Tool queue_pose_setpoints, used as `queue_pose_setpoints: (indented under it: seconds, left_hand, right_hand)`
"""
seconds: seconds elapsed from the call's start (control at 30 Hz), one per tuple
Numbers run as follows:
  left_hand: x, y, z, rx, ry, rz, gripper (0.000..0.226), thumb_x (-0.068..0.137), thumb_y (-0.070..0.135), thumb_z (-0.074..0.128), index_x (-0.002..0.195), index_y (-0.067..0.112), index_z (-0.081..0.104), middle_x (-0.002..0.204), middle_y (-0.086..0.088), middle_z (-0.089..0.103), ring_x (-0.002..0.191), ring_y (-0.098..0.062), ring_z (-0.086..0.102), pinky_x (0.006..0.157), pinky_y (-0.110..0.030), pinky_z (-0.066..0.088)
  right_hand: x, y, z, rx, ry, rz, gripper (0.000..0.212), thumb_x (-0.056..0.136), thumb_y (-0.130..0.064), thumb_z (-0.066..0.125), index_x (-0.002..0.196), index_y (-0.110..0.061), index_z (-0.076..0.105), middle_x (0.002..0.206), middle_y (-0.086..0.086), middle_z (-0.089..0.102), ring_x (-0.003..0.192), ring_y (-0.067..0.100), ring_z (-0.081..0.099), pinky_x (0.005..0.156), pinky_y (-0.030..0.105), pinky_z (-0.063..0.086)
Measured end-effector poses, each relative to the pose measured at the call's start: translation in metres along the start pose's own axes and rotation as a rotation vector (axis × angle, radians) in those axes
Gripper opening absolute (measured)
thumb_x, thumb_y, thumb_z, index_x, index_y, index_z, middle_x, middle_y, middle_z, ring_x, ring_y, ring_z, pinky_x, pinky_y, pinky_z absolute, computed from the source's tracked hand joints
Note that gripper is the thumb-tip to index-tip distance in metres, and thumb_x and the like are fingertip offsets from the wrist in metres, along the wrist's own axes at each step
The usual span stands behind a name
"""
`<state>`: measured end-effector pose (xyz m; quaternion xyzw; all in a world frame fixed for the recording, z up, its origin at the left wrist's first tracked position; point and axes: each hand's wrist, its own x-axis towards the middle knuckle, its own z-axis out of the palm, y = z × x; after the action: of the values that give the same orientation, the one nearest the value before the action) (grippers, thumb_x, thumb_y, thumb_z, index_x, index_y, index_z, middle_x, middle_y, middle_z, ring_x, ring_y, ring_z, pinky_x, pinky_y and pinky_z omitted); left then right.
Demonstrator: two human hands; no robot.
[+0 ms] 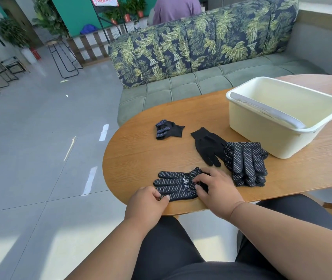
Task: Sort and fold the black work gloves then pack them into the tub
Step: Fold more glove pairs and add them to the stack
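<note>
A black dotted work glove (176,183) lies flat near the front edge of the wooden table (140,152), fingers pointing left. My left hand (147,205) pinches its near fingertip edge. My right hand (217,188) rests on its cuff end with fingers curled onto the fabric. A stack of dotted gloves (246,162) lies to the right, with a plain-side glove (208,145) beside it. A folded glove (168,129) sits further back. The cream plastic tub (258,136) stands at the right, with no gloves visible inside.
A green sofa with a leaf-print back (201,47) stands behind the table. Grey tiled floor (39,138) spreads to the left, with metal stools and potted plants far back. A person in a purple top sits beyond the sofa.
</note>
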<state>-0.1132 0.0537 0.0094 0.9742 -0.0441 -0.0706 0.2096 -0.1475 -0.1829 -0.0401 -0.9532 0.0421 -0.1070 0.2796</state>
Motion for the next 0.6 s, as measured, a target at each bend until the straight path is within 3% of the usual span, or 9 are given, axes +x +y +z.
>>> queue_pose_setpoints:
  seconds: [0.23, 0.37, 0.5, 0.6]
  left_hand:
    - [0.004, 0.013, -0.009, 0.020, -0.154, -0.039, 0.021, 0.091, 0.049, 0.068, 0.087, 0.028, 0.067, 0.085, 0.011, 0.069, 0.084, -0.011, 0.064, 0.073, -0.030, 0.053]
    - [0.004, 0.018, -0.012, -0.178, -0.190, -0.093, 0.017, 0.084, 0.043, 0.069, 0.089, 0.027, 0.068, 0.082, 0.008, 0.072, 0.076, -0.012, 0.066, 0.064, -0.029, 0.049]
    - [0.011, 0.014, -0.011, -0.527, -0.376, -0.143, 0.038, 0.083, 0.028, 0.072, 0.119, 0.036, 0.062, 0.100, 0.005, 0.077, 0.088, -0.010, 0.072, 0.087, -0.031, 0.057]
    - [0.017, 0.009, -0.013, -0.529, -0.465, -0.055, 0.055, 0.082, 0.008, 0.070, 0.128, 0.037, 0.064, 0.113, -0.001, 0.075, 0.103, -0.014, 0.073, 0.097, -0.031, 0.055]
  right_hand:
    - [0.000, 0.000, 0.000, 0.004, 0.004, -0.002, 0.023, 0.093, -0.041, 0.065, 0.113, -0.036, 0.074, 0.137, -0.001, 0.061, 0.131, 0.025, 0.051, 0.114, 0.044, 0.039]
    - [0.000, 0.000, -0.001, 0.000, 0.003, -0.003, 0.024, 0.093, -0.041, 0.065, 0.114, -0.035, 0.074, 0.137, -0.002, 0.060, 0.131, 0.024, 0.051, 0.114, 0.042, 0.038]
    - [-0.001, 0.000, -0.001, -0.002, 0.000, -0.002, 0.025, 0.093, -0.041, 0.064, 0.115, -0.036, 0.074, 0.136, -0.002, 0.060, 0.130, 0.022, 0.051, 0.113, 0.041, 0.037]
    - [0.000, 0.000, -0.001, -0.003, 0.007, -0.006, 0.025, 0.093, -0.041, 0.064, 0.115, -0.036, 0.075, 0.137, -0.002, 0.061, 0.130, 0.023, 0.051, 0.114, 0.042, 0.038]
